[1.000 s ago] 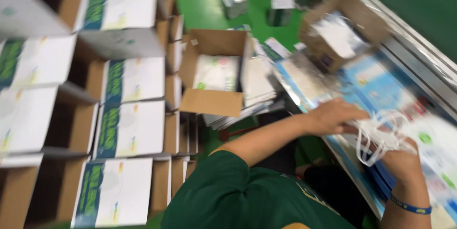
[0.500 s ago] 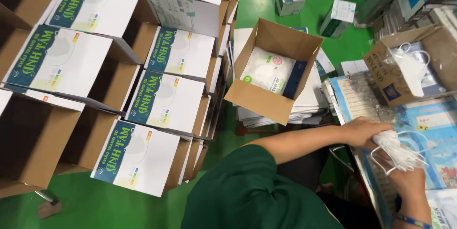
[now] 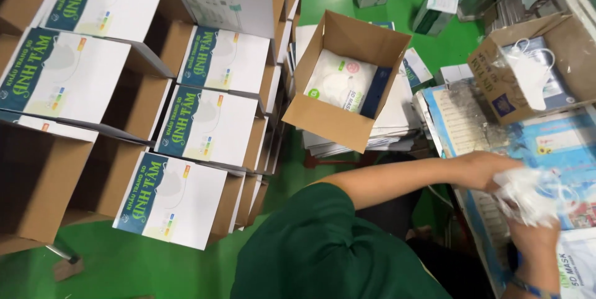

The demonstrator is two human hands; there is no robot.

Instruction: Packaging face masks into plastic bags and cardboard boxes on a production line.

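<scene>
Both my hands meet at the right edge of the view on a bundle of white face masks [image 3: 535, 198] with loose ear loops. My left hand [image 3: 484, 170] reaches across from a green sleeve and grips the bundle's upper left side. My right hand [image 3: 532, 244], with a blue band at the wrist, holds the bundle from below. The bundle hangs over flat blue printed mask packages [image 3: 559, 145] lying on the worktable.
A brown box [image 3: 496, 97] with loose white masks stands at the upper right. An open carton [image 3: 332, 119] holding bagged masks rests on a pile of flat packs. Several rows of open cartons [image 3: 205, 125] with white and green flaps fill the left. Small boxes [image 3: 437, 7] lie on the green floor.
The view has swung left and steadied, so more cartons show. Both hands stay on the mask bundle at the right and have gathered it tighter.
</scene>
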